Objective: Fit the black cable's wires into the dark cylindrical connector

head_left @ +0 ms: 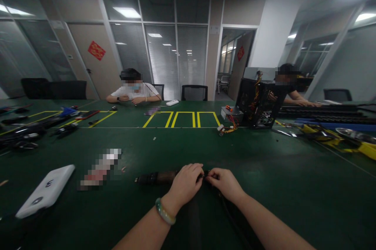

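Note:
A long, dark corded tool (164, 177) lies crosswise on the green table, its narrow metal tip pointing left. My left hand (188, 181) is closed over its right-hand part, covering much of it. At the tool's right end, the fingers of my right hand (221, 181) are pinched together, close to my left fingertips. What exactly sits between those fingertips is too small and dark to tell. A black cable (232, 214) runs from beneath my right hand toward the table's near edge. On my left wrist is a pale green bangle (164, 211).
A white device (47, 191) and a blurred-out packet (101, 169) lie at left, with dark tools (26, 132) behind. An open computer case (258, 103) and power supply unit (232, 114) stand at back right. Two people sit across the table; yellow-handled items (326, 136) lie far right.

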Motion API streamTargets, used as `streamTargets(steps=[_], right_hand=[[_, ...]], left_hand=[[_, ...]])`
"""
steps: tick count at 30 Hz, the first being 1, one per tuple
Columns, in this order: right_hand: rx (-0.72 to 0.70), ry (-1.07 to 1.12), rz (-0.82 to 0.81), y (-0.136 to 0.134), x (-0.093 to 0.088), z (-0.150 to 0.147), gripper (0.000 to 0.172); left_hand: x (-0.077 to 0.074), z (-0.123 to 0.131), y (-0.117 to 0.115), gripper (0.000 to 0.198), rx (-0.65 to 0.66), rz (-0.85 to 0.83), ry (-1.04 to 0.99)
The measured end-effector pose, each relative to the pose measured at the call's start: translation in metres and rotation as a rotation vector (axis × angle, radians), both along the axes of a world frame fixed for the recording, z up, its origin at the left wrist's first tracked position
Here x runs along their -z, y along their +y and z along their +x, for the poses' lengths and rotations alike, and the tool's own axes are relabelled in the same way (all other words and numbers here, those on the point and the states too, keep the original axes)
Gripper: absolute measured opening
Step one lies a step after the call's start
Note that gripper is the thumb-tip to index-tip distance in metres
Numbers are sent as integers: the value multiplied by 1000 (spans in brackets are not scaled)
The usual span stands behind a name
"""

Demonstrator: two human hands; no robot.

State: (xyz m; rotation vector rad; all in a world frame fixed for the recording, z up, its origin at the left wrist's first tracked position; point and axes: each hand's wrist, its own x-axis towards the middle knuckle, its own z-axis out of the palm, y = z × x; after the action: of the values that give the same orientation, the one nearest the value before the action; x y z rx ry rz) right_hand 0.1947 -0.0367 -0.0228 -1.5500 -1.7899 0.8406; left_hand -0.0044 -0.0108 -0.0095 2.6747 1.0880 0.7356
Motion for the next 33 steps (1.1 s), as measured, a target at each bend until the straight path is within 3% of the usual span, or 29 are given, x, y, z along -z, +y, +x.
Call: streamTargets(steps=[20, 33], right_hand=[[-37, 8, -8, 4, 5, 3, 16], [-35, 3, 3, 2, 4, 3, 17]], left_hand=[[-8, 1, -4, 14, 13, 8, 27], [-5, 1, -3, 16, -4, 3, 30]])
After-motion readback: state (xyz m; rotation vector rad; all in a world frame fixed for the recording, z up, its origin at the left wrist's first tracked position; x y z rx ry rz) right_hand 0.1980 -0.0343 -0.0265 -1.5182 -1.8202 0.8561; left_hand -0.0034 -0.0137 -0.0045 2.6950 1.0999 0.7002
